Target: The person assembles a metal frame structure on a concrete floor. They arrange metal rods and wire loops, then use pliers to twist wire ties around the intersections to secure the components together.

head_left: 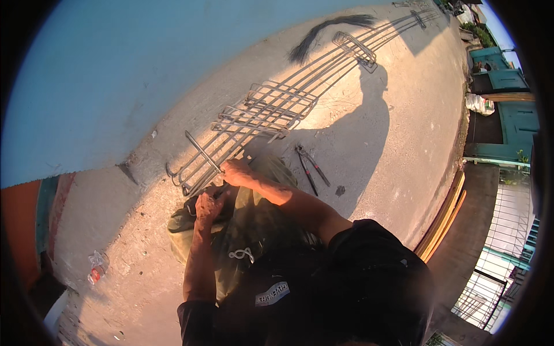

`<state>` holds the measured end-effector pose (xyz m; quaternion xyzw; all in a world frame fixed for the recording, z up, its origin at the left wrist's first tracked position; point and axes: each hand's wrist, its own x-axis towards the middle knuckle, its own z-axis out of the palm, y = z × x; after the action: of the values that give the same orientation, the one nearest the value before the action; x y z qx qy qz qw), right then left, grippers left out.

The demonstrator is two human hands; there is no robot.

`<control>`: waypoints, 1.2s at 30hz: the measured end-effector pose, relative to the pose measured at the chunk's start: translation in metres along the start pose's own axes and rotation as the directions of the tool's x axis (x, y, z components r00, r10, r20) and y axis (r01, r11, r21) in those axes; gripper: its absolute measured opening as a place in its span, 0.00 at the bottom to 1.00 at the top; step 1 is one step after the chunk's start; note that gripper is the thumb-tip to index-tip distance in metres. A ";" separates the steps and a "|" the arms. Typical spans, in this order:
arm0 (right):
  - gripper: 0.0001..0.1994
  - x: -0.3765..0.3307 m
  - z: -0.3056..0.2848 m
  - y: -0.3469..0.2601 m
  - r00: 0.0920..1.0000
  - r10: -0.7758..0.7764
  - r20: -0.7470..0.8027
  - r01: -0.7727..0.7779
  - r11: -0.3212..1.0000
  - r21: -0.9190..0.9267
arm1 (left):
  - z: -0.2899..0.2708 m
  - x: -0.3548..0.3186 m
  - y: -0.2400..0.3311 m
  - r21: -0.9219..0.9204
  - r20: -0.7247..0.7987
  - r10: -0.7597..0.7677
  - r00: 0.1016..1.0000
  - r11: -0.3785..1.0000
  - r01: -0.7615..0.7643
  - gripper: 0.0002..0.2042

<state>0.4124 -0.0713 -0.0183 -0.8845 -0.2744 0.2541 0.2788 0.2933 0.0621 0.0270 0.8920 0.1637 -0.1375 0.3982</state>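
Right hand [235, 172] gripping the near end of the long rebar cage [271, 109] on the concrete floor [375, 150], left hand [208, 206] fisted just beside; stirrups bunched mid-length, far stretch still bare, pincers [311, 166] idle right.

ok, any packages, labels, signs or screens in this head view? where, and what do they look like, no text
Crumpled clear plastic wrapper with red print: on the concrete ground, lower left of the person, left of the left hand.
Small white rectangular label patch with dark print: on the person's dark clothing, bottom centre.
White tied plastic sack: far right, by the teal structures.
No signs or screens visible.
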 end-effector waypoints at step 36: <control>0.11 -0.024 -0.061 0.167 0.647 0.733 -0.209 -0.141 0.384 0.912 | 0.028 0.015 0.008 0.416 -0.199 0.440 0.876 0.847 -0.331 0.10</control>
<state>0.4892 -0.2235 -0.0731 -0.7063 0.2463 0.1316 0.6505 0.3074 0.0391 0.0085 0.9754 0.0062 0.0487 0.2149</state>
